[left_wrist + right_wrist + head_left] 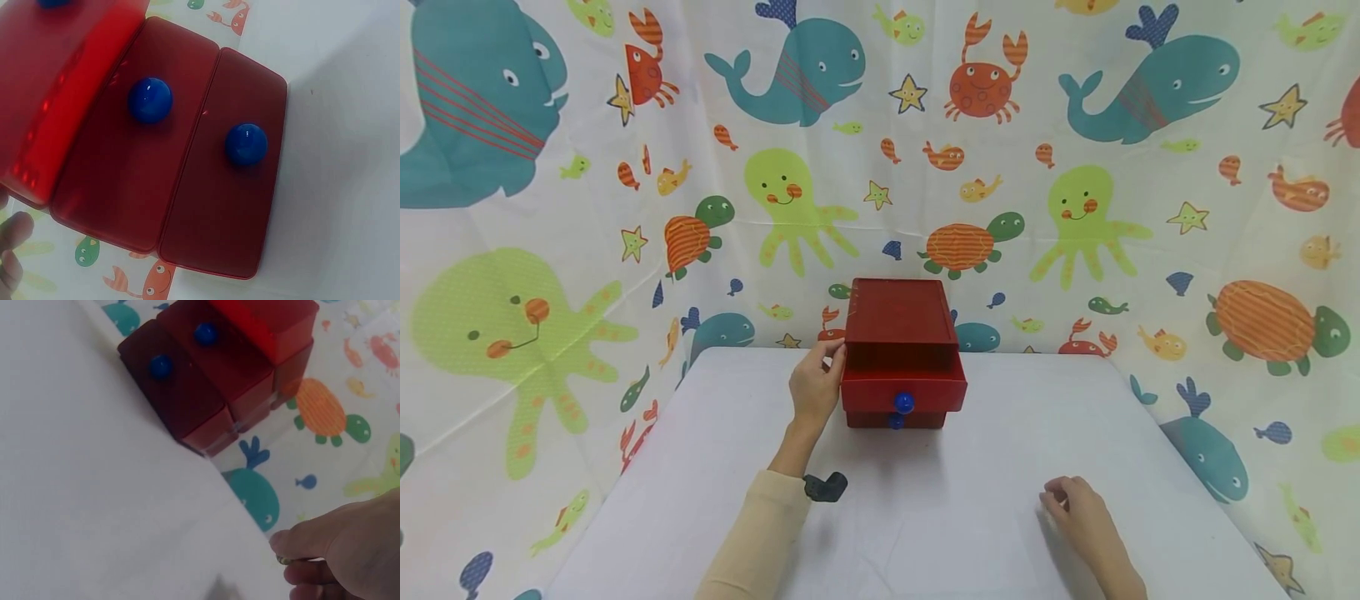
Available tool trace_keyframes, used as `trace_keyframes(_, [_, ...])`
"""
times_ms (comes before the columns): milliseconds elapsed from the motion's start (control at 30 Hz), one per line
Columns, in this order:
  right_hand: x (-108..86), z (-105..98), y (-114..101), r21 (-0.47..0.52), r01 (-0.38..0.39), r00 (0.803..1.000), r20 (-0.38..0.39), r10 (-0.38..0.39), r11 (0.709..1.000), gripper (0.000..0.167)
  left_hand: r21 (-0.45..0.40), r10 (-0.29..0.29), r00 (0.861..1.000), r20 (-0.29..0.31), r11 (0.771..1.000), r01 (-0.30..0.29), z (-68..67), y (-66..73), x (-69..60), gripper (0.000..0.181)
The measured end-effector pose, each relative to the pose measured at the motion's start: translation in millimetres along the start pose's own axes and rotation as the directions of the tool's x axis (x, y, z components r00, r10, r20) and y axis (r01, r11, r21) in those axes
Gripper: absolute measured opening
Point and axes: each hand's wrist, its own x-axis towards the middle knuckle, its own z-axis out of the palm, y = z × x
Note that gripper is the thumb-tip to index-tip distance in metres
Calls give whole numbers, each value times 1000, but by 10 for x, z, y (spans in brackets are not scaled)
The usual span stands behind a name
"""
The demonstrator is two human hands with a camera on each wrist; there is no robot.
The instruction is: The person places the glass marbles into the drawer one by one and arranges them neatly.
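A small red cabinet (898, 312) stands at the back of the table, its drawers bearing round blue knobs. Its top drawer (902, 395) is pulled out; the middle drawer (134, 137) and bottom drawer (225, 162) are closed. My left hand (817, 383) touches the cabinet's left side near the top, fingers relaxed; only some fingertips (15, 231) show in the left wrist view. Away to the front right, my right hand (1082, 517) is held above the table. Between its thumb and forefinger it pinches a tiny greenish striped object (285, 559), mostly hidden, kind unclear.
The white table (1000, 467) extends in front of the cabinet and to both sides. A curtain (880, 167) printed with sea animals hangs behind and at the sides. A black wrist strap mount (825, 487) sits on the left sleeve.
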Motion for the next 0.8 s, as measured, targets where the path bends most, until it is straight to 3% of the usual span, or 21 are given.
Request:
trace_keyframes(433, [1,-139,-268,12,114,987,-120,-112,993,25,9,-2,1000,1,1000,1,-6,15,-2,18])
trace_keyframes(800, [42,-267,-496,16,241,935,-272,-228,970,21,9,-8,1000,-6,1000,8,-3,22,-1,17])
